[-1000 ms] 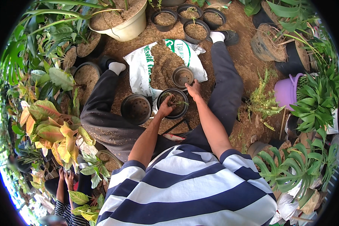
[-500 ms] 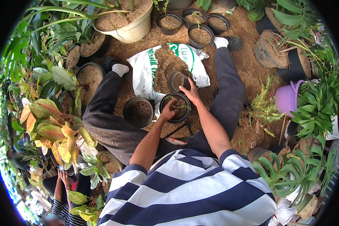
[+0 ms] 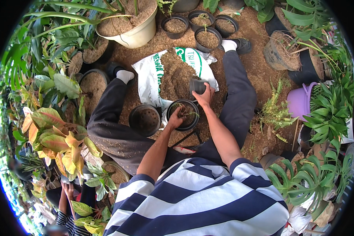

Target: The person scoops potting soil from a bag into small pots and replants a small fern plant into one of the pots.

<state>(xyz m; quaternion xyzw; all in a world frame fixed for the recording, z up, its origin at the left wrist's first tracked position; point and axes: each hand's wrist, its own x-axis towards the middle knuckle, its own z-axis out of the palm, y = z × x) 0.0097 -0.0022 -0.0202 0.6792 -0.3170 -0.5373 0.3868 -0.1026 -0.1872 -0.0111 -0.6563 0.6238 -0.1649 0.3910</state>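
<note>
I sit on the ground with legs spread. My left hand (image 3: pixel 176 118) reaches into a black pot (image 3: pixel 183 114) between my legs, pressing brown soil around a small green seedling inside it. My right hand (image 3: pixel 204 96) grips a small black pot (image 3: pixel 198 86), tipped on its side at the edge of the soil heap on a white sack (image 3: pixel 147 76), just beyond the planted pot. An empty black pot (image 3: pixel 144 120) stands to the left of the planted one.
A large cream planter (image 3: pixel 134 33) and several small black pots of soil (image 3: pixel 206 38) stand at the far side. A purple bucket (image 3: pixel 297 103) is at the right. Leafy plants ring the area. Another person's hands (image 3: pixel 67 190) show at lower left.
My right hand left the planted pot's rim, reached forward and took hold of the small black pot on the soil heap. My left hand stayed in the planted pot.
</note>
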